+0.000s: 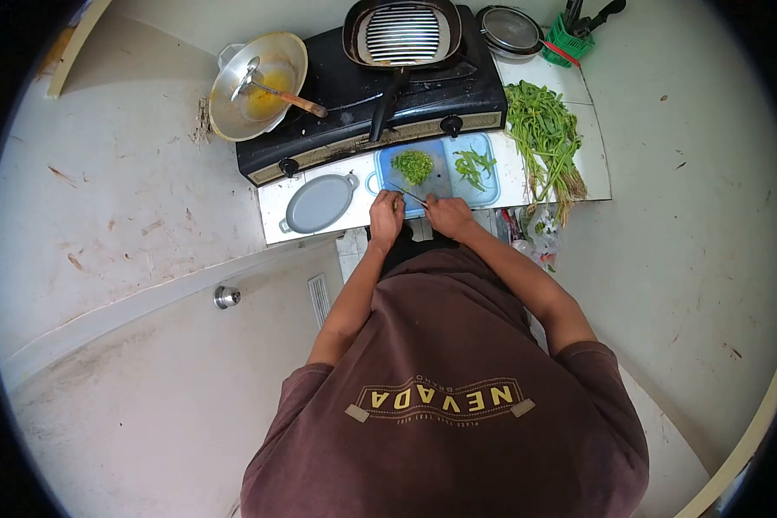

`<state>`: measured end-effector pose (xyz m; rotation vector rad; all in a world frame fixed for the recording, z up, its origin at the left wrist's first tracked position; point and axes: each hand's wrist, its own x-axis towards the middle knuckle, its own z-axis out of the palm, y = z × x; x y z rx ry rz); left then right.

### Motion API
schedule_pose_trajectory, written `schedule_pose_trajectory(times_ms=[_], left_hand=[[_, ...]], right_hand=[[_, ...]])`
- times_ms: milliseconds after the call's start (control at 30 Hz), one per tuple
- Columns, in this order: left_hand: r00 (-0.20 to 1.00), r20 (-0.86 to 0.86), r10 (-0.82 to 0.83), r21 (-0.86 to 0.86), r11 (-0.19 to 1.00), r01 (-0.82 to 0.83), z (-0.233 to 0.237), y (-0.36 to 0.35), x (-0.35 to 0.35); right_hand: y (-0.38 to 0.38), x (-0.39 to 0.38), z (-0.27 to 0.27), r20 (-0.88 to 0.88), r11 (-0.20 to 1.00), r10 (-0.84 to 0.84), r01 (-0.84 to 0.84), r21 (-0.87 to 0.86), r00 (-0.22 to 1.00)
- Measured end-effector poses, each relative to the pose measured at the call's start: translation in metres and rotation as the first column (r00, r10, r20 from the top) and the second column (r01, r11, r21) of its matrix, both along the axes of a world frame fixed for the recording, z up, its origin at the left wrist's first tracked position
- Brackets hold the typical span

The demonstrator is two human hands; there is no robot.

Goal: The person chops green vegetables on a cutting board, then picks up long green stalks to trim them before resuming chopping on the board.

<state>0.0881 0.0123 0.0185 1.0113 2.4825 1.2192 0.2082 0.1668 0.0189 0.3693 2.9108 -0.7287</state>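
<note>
Holding knife (411,197): right hand (448,213) | left hand (387,217) beside | shirt (457,363) reads NEVADA

The counter (272,207) is narrow and covered with white tiles. A black stove (354,129) fills its back edge from the left corner to past the middle. The left wall (121,173) is white with brown scratches and chipped spots; the right wall (691,216) has only a few small marks. Below the counter's front edge the floor (147,414) is pale and worn, with a slotted drain (319,299) and a round metal fitting (226,297). The light is soft and even.
</note>
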Motion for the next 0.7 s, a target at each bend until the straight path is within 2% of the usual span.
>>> schedule_pose_trajectory(times_ms=[267,367,467,567,700], left_hand=[[1.0,-0.01,0.003,0.006,1.0,-0.003,0.0,0.0,0.0],[1.0,0.013,0.015,-0.017,1.0,-0.015,0.002,0.0,0.001],[1.0,0.005,0.018,-0.01,1.0,-0.018,0.001,0.0,0.001],[1.0,0.0,0.013,-0.016,1.0,-0.013,0.002,-0.001,0.002],[1.0,-0.013,0.005,-0.04,0.999,-0.006,0.002,0.0,0.001]], right_hand=[[0.002,0.007,-0.001,-0.012,1.0,0.001,-0.002,-0.019,1.0],[0.001,0.01,0.008,0.043,1.0,0.028,-0.029,0.007,0.999],[-0.001,0.014,0.008,0.016,0.997,0.066,-0.066,0.025,0.998],[-0.004,0.006,0.005,0.051,0.999,0.043,-0.042,-0.032,0.998],[-0.006,-0.003,0.008,0.063,0.999,0.045,-0.046,0.009,0.997]])
